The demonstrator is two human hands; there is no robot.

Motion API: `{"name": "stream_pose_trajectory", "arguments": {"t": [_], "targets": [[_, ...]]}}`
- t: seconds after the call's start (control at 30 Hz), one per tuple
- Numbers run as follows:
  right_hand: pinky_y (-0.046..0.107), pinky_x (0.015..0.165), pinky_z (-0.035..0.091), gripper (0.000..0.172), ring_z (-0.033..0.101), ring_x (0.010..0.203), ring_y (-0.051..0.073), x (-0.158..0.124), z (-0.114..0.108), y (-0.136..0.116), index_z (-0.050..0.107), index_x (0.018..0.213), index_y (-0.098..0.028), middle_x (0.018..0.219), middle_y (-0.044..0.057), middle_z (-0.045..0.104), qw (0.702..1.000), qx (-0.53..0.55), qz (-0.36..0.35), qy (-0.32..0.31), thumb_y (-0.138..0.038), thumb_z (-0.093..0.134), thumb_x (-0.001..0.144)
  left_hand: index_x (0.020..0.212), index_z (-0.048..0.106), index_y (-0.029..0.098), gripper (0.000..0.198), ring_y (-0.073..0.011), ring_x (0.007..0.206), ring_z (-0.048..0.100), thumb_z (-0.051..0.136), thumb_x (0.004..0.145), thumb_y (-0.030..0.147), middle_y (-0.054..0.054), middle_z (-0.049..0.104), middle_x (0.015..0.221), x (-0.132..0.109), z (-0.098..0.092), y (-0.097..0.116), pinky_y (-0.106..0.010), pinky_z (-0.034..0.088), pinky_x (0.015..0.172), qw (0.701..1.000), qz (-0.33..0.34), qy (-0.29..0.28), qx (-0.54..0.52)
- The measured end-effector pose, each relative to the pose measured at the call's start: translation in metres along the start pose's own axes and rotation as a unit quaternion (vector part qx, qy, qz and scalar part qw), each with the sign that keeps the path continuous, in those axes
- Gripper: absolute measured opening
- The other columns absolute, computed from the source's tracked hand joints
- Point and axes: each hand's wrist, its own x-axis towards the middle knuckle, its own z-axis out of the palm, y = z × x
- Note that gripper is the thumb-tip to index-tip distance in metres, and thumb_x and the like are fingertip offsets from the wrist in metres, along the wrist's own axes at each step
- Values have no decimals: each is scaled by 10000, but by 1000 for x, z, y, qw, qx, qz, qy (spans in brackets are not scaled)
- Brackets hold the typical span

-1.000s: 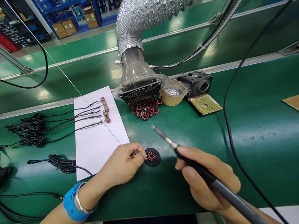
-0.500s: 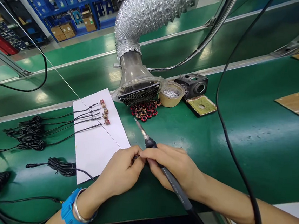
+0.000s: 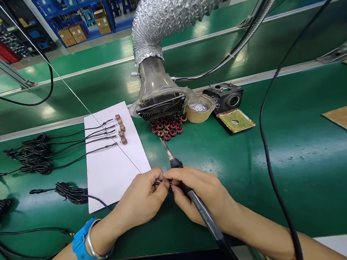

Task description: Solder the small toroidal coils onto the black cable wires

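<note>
Green bench mat (image 3: 250, 162) carrying a foil-ribbed extraction duct (image 3: 162, 22); white paper sheet (image 3: 111, 173) lying mid-bench, bearing five glossy black cables (image 3: 93, 136); four copper-wound parts (image 3: 121, 129) resting just beyond the cable tips; red-and-black toroid coils (image 3: 167, 127) heaping below the duct; left hand (image 3: 139, 196) pinching a small dark piece (image 3: 157, 183), possibly a wire end; right hand (image 3: 198, 193) wrapping around a soldering iron (image 3: 205, 215), pressing close against that piece.

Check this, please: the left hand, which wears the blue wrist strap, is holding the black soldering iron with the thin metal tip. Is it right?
Not right: the head view shows the black soldering iron in the right hand, not in the left hand. The left hand does wear the blue wrist strap.
</note>
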Motion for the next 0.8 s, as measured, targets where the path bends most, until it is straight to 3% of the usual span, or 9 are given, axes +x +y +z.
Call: {"name": "stream_pose_trajectory", "arguments": {"t": [0.23,0.4,0.53,0.67,0.8], "targets": [[267,699,525,336,613,733,150,-1,2,0,558,1102,-191,861,34,643,1000,14,9,3,-39,480,813,848,535,180,199,-102,599,347,454,933,340,47,443,683,1,5,-7,-231,294,539,997,-18,-13,-69],[239,599,480,346,559,651,134,-1,5,-1,556,1095,-188,775,15,608,998,20,-43,29,-15,444,818,767,486,182,176,-97,576,375,453,917,269,58,445,616,-1,2,-2,-228,315,561,996,-20,-34,-81],[255,600,490,283,566,642,138,-2,-2,-1,578,1057,-186,774,19,626,998,8,-45,37,-44,479,832,748,453,191,189,-94,548,363,432,918,271,64,444,582,-4,4,-2,-226,306,546,995,-28,-33,-93],[259,605,524,287,630,643,137,-12,-14,0,612,1078,-205,826,18,691,990,1,-29,138,-50,539,848,775,473,199,150,-94,518,332,423,906,255,74,415,554,-7,11,-4,-224,279,515,995,-44,-9,-85],[271,559,530,434,641,621,142,-30,-16,3,588,1269,-228,806,15,699,968,28,-12,248,-62,549,870,783,490,204,173,-97,503,316,434,911,305,75,398,548,-10,15,-4,-227,259,490,997,-53,-1,-53]]}}
